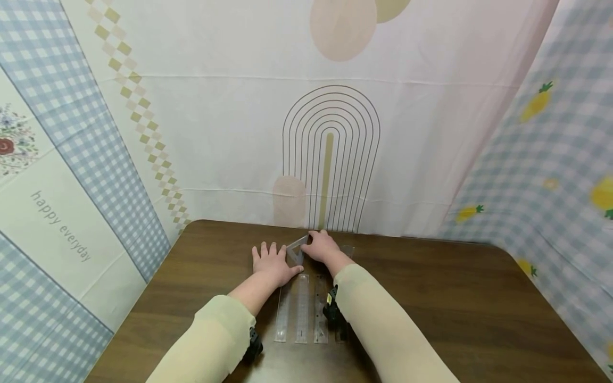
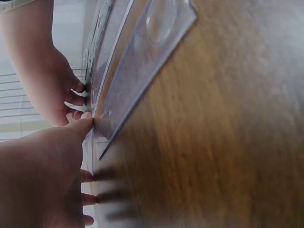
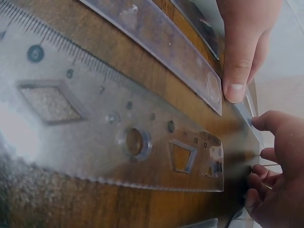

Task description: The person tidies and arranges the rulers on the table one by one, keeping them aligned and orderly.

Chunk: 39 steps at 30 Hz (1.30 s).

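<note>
A clear triangular set square (image 1: 298, 251) lies flat near the back of the table, between the two hands. My left hand (image 1: 270, 265) rests palm down with fingers spread, its thumb (image 3: 236, 90) at the set square's near corner, close to the ruler ends. My right hand (image 1: 322, 248) holds the set square by its far right side, fingers curled at the edge. Below the hands, several clear plastic rulers lie side by side: a left ruler (image 1: 282, 319), a middle ruler (image 1: 302, 308) and a stencil ruler (image 3: 107, 114) with cut-out shapes.
Another clear flat piece (image 1: 348, 250) lies right of my right hand, partly hidden by it. The brown wooden table (image 1: 431, 298) ends at a patterned cloth backdrop (image 1: 230, 133). A dark wrist camera (image 1: 333, 308) hangs close over the right-hand rulers.
</note>
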Each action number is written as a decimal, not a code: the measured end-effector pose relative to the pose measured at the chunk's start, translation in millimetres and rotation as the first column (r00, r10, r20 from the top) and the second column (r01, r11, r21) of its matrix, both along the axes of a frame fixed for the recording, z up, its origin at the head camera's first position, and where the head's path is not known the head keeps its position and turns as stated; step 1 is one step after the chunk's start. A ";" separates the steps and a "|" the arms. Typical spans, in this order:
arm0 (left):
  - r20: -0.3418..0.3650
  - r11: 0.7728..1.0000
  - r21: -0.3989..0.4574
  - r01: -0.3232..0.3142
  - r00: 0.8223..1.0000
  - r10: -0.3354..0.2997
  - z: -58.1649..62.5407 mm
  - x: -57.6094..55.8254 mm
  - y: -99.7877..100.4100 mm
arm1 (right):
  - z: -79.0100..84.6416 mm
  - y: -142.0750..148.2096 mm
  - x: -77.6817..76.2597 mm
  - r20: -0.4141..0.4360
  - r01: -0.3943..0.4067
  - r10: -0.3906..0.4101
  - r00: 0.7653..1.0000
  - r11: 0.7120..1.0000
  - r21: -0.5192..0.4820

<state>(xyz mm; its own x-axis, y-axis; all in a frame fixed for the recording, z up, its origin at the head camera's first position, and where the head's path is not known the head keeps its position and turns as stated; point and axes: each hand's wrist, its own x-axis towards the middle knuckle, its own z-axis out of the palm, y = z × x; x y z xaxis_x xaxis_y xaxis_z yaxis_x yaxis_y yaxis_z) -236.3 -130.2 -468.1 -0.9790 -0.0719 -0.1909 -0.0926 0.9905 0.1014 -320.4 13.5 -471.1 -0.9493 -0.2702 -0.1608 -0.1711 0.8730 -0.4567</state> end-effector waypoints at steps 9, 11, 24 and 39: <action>0.004 1.000 -0.002 0.001 1.000 -0.001 -1.2 -1.0 -1.0 | 2.1 0.5 -0.5 0.001 -0.003 0.003 1.000 1.000 -0.016; -0.001 1.000 0.002 0.001 1.000 -0.001 -1.5 -0.8 -0.8 | 3.3 1.1 0.3 -0.002 -0.006 0.006 1.000 1.000 -0.021; 0.006 1.000 0.009 0.006 1.000 -0.006 -1.1 0.5 -1.7 | 1.3 1.7 -1.3 0.005 0.040 -0.040 0.999 0.994 -0.104; -0.005 1.000 0.015 0.008 1.000 -0.008 -0.3 2.0 -1.9 | -1.0 -1.9 -0.1 0.028 0.096 -0.092 0.995 0.950 -0.296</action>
